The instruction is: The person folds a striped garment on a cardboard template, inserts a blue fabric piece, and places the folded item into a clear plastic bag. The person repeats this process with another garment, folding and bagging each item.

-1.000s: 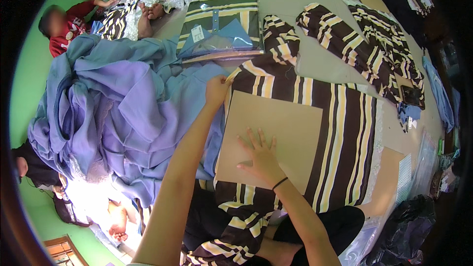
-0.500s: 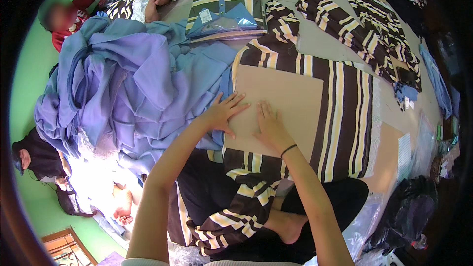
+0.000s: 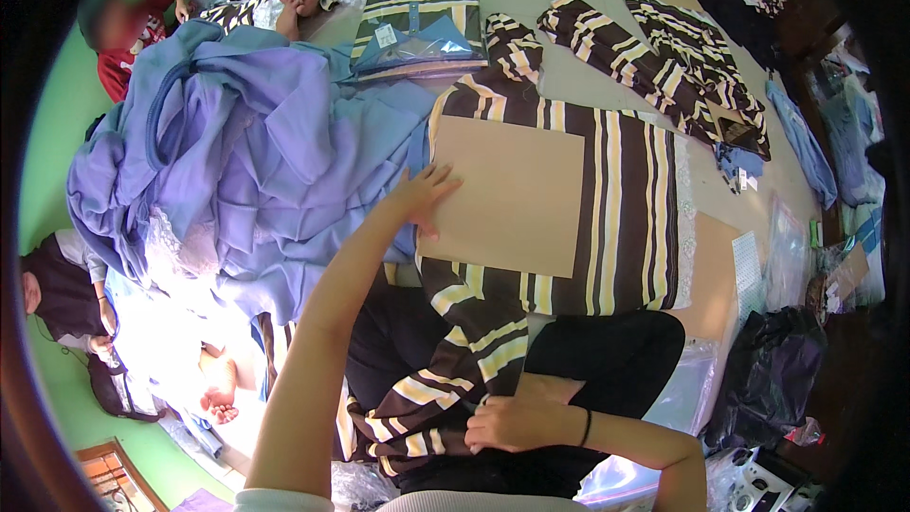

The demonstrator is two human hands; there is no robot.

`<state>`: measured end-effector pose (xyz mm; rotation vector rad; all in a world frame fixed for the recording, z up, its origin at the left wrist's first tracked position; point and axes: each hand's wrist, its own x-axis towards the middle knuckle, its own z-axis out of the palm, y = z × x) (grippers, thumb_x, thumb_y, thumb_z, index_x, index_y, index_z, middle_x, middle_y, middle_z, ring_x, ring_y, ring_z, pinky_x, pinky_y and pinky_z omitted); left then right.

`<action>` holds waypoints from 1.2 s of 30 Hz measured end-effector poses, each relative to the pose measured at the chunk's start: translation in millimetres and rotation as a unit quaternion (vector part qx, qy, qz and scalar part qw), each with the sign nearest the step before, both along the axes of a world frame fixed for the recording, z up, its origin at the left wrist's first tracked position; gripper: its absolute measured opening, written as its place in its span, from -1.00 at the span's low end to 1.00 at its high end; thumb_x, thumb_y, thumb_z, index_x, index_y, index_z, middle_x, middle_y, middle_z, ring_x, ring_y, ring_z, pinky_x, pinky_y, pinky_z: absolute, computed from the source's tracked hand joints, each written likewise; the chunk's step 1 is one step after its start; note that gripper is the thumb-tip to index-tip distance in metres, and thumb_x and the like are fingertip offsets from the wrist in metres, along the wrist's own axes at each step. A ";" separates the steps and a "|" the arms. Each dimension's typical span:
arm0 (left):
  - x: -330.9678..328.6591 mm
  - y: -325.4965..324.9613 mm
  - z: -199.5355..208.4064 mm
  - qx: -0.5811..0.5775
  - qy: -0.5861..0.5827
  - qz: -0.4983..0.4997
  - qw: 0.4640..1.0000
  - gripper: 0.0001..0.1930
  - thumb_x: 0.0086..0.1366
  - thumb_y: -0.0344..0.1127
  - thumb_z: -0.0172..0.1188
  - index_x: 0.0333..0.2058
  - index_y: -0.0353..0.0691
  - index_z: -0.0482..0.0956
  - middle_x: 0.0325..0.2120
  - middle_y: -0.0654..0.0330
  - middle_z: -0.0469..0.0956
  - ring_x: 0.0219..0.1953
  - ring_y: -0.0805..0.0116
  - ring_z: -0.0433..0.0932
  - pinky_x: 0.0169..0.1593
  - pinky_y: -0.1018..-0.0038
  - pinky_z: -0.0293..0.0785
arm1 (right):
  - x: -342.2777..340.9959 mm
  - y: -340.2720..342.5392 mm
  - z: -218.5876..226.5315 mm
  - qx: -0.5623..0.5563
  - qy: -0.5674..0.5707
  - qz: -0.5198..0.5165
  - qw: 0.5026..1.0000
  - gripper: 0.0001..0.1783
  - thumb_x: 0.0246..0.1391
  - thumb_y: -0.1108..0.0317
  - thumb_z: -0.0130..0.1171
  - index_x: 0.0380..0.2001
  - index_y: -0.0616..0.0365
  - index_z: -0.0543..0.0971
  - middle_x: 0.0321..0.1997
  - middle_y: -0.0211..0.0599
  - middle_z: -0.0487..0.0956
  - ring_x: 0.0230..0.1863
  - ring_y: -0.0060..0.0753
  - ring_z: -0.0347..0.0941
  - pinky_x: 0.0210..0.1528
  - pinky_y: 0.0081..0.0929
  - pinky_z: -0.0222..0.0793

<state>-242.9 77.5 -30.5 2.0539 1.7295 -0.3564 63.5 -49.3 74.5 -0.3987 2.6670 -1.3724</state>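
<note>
A brown-and-yellow striped shirt (image 3: 630,218) lies spread out before me, with a flat sheet of tan cardboard (image 3: 507,194) on top of its body. My left hand (image 3: 428,197) rests on the cardboard's left edge, fingers spread. Over my lap hangs one striped sleeve (image 3: 488,346) of this shirt. My right hand (image 3: 517,423) is low by my leg, its fingers closed on the sleeve's lower part. The other sleeve (image 3: 514,47) stretches away from me on the far side.
A big heap of lilac-blue cloth (image 3: 256,152) lies to the left. Beyond are packed folded shirts (image 3: 417,28) and more striped garments (image 3: 626,57). A black plastic bag (image 3: 768,374) and clear plastic sleeves (image 3: 687,384) sit at the right. Two people (image 3: 71,294) sit along the left wall.
My right hand has left the cardboard and come down toward my lap, taking hold of the near sleeve. The left hand stays on the cardboard, now nearer its edge.
</note>
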 end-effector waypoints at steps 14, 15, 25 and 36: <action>1.1 -5.3 -17.1 0.045 0.050 -0.010 0.998 0.12 -0.49 -0.07 0.40 0.15 0.03 -0.03 0.20 0.20 -0.17 0.22 0.11 -0.12 0.06 -0.22 -0.07 | -106.3 213.5 -12.4 -0.239 -0.102 -0.224 0.939 -0.66 -0.19 0.30 0.03 -0.27 0.18 0.37 -0.30 -0.14 0.41 -0.21 -0.36 0.34 -0.24 -0.44 0.31; 1.8 -5.1 -18.1 0.029 0.064 -0.010 0.997 0.12 -0.48 -0.07 0.40 0.15 0.01 -0.03 0.20 0.20 -0.17 0.22 0.11 -0.12 0.06 -0.21 -0.05 | -111.3 258.2 -10.3 -0.252 -0.037 -0.408 0.877 -0.63 -0.15 0.25 0.01 -0.23 0.19 0.33 -0.29 -0.14 0.39 -0.21 -0.35 0.34 -0.25 -0.43 0.32; -10.9 1.8 -15.9 -0.074 -0.251 0.152 0.953 -0.26 -0.16 0.07 0.18 0.02 -0.09 0.20 0.22 0.19 -0.23 0.26 0.16 -0.41 0.17 0.02 -0.57 | 64.3 172.6 -98.7 0.314 -0.176 -0.421 0.833 -0.31 -0.33 0.25 0.28 -0.07 0.17 0.24 -0.15 -0.13 0.33 -0.11 -0.13 0.30 -0.13 -0.29 0.24; -4.3 -8.7 -25.1 0.086 -0.182 0.137 0.970 -0.76 -0.14 -0.17 0.26 -0.57 -0.16 0.44 0.16 0.25 0.06 0.22 0.12 -0.09 0.12 -0.12 -0.26 | 204.5 199.4 -93.0 0.387 -0.230 -0.480 0.753 -0.73 -0.37 0.41 0.13 -0.43 0.11 0.44 -0.44 -0.23 0.44 -0.30 -0.24 0.39 -0.21 -0.28 0.21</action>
